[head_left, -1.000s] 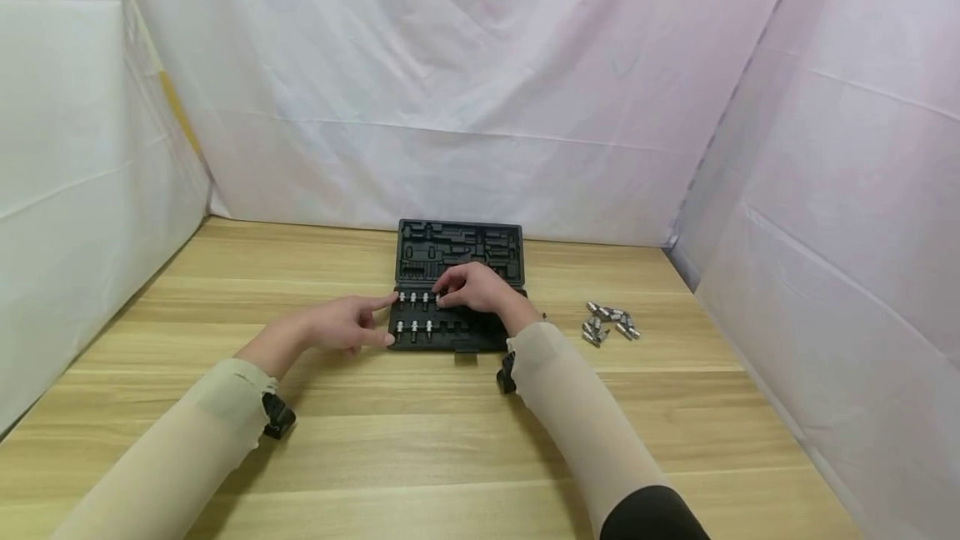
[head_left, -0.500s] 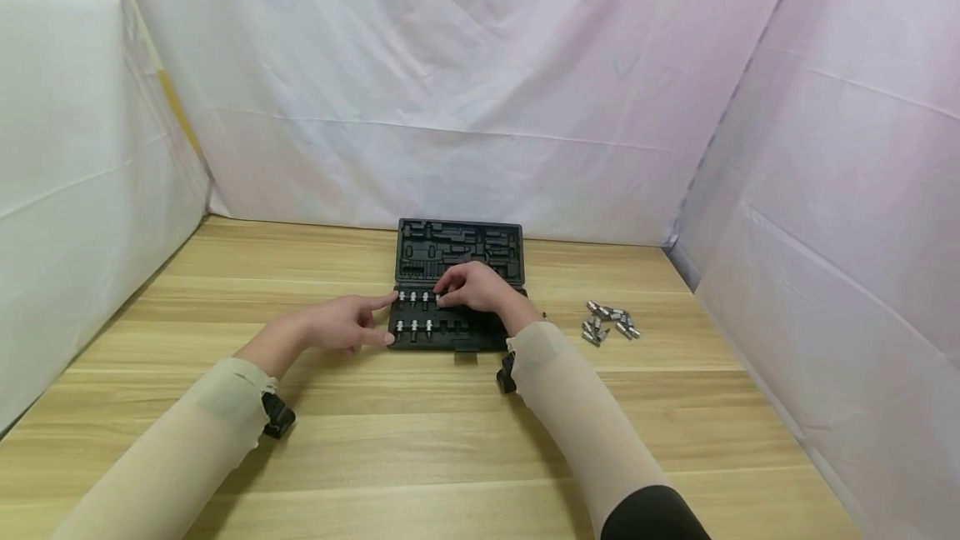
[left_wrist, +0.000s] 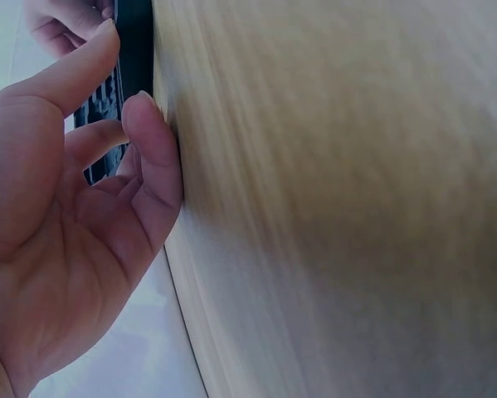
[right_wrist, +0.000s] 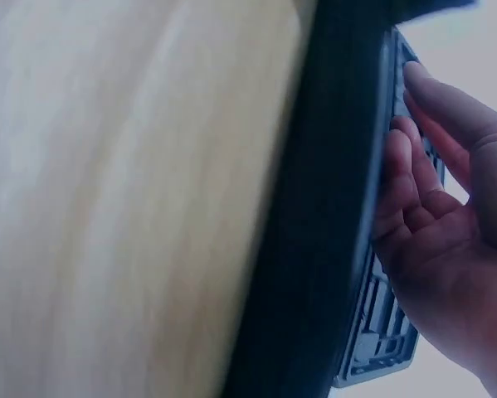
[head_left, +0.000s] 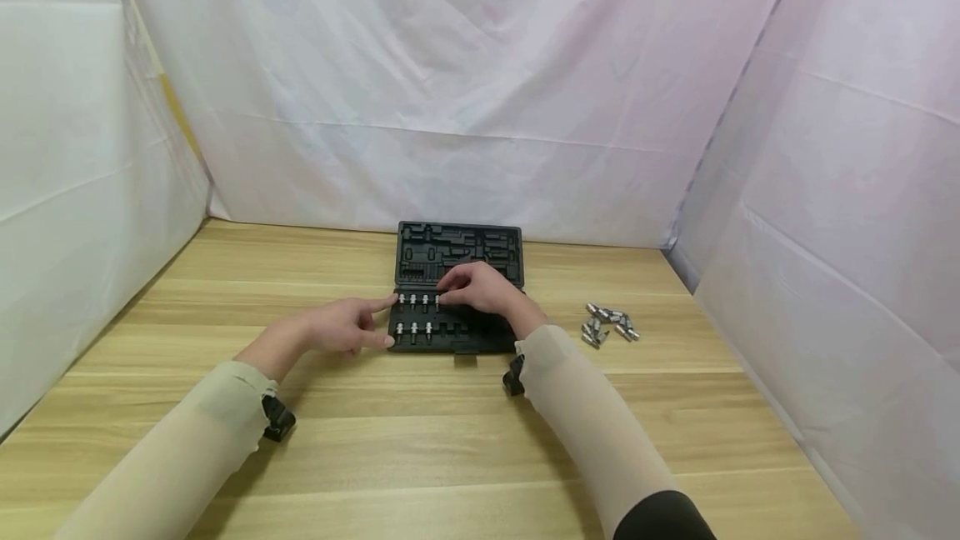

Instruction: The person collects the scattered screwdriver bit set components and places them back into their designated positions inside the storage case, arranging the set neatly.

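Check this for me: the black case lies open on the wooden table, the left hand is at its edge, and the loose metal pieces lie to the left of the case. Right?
Not quite: the loose metal pieces lie to the right of the black case, as the head view shows. The rest stands.

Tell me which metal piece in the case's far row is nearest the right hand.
The rightmost metal piece in that row, beside the right hand; the other three sit farther left.
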Available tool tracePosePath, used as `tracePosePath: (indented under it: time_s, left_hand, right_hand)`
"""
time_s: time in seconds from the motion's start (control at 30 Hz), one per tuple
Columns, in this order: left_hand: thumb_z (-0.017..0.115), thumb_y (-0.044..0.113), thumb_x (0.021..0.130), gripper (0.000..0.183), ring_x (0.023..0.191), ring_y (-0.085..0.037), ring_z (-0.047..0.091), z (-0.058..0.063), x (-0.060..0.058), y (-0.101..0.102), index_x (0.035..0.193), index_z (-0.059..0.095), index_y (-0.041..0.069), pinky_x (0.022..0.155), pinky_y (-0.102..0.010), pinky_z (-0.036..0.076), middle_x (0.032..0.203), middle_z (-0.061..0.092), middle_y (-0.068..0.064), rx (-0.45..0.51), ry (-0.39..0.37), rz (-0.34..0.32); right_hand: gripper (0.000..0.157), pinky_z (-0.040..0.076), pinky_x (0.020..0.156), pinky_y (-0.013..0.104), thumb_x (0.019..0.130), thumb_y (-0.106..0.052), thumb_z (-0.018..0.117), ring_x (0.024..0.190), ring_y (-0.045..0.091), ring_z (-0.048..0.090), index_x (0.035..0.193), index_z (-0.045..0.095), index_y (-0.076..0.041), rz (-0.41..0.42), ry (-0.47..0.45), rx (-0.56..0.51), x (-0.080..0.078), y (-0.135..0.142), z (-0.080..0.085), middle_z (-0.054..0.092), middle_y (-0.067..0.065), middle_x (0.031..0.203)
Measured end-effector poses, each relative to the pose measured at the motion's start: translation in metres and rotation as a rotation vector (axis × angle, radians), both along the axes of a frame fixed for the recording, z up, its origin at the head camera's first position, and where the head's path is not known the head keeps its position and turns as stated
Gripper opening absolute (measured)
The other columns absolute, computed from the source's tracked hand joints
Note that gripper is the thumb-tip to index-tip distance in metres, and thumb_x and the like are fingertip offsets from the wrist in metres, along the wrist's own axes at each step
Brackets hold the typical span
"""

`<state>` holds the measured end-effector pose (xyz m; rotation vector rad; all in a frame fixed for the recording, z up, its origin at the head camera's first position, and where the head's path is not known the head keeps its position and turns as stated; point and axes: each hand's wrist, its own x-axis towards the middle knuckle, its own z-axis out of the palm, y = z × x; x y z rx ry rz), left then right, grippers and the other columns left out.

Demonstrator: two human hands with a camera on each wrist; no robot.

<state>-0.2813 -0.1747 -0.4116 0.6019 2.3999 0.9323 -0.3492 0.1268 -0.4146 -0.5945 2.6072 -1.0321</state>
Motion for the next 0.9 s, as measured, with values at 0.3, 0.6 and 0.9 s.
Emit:
tracePosePath:
  time_s: [0.3, 0.6, 0.9]
  left_hand:
    - [0.076, 0.037, 0.105, 0.093, 0.075, -0.019, 0.061, 0.001, 0.0, 0.002, 0.177, 0.021, 0.016, 0.069, -0.035, 0.057, 0.095, 0.06, -0.01, 0.009, 0.001, -0.005]
    - [0.076, 0.036, 0.105, 0.093, 0.073, -0.019, 0.059, 0.001, -0.001, 0.003, 0.177, 0.021, 0.016, 0.067, -0.034, 0.056, 0.093, 0.059, -0.009, 0.01, -0.006, -0.011]
    - [0.076, 0.036, 0.105, 0.092, 0.075, -0.019, 0.06, 0.002, -0.002, 0.0, 0.177, 0.021, 0.016, 0.069, -0.034, 0.056, 0.094, 0.058, -0.009, 0.008, -0.006, -0.002]
  right_hand:
    - [0.025, 0.059, 0.099, 0.046, 0.106, -0.032, 0.077, 0.108, 0.019, 0.069, 0.127, 0.079, -0.019, -0.028, 0.053, -0.071, 0.013, 0.038, 0.018, 0.075, 0.002, 0.118]
    - [0.033, 0.058, 0.095, 0.046, 0.106, -0.039, 0.075, 0.11, 0.022, 0.068, 0.132, 0.076, -0.02, -0.094, 0.026, -0.037, 0.026, 0.093, 0.025, 0.072, 0.004, 0.125]
    - [0.03, 0.059, 0.093, 0.047, 0.106, -0.032, 0.075, 0.106, 0.024, 0.069, 0.133, 0.078, -0.018, -0.1, 0.041, 0.001, 0.028, 0.142, 0.018, 0.075, 0.006, 0.126]
